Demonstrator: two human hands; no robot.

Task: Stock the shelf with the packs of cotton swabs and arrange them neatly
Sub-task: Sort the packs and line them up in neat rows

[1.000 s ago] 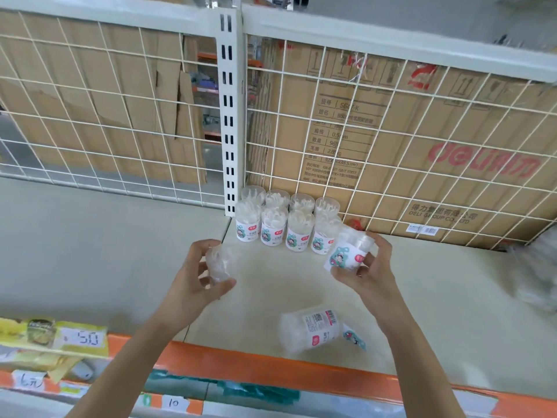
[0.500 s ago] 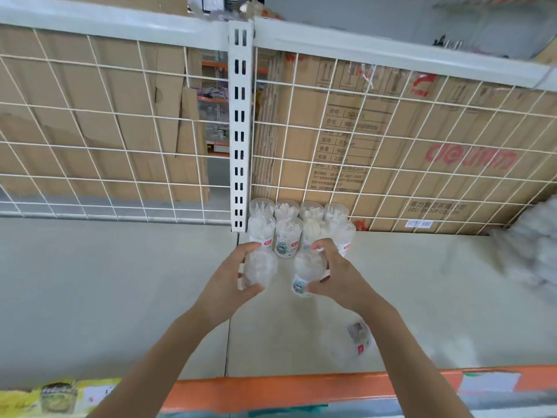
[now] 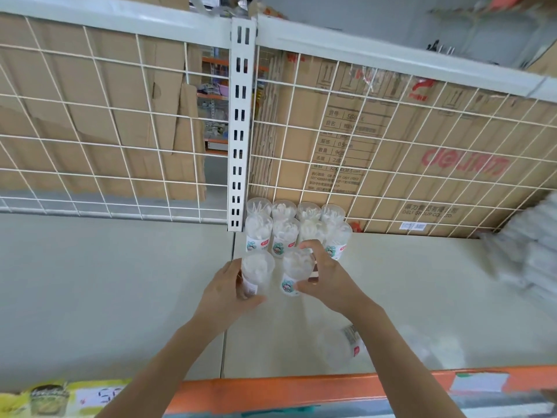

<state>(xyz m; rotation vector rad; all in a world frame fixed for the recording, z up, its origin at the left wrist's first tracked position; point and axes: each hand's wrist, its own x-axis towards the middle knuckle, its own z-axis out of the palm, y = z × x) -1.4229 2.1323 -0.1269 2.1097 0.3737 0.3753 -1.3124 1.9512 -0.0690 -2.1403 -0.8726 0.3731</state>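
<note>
The left hand point(image 3: 229, 294) is curled round one tub of cotton swabs point(image 3: 257, 274). The right hand point(image 3: 325, 279) is curled round a second tub point(image 3: 297, 271). Both tubs are upright, side by side, just in front of the white post point(image 3: 241, 131). Two rows of tubs point(image 3: 286, 224) stand on the shelf point(image 3: 90, 297) at the foot of the post. Another tub point(image 3: 343, 348) lies on its side, farther in front of the post. Cardboard boxes point(image 3: 391, 140) stand behind the post.
</note>
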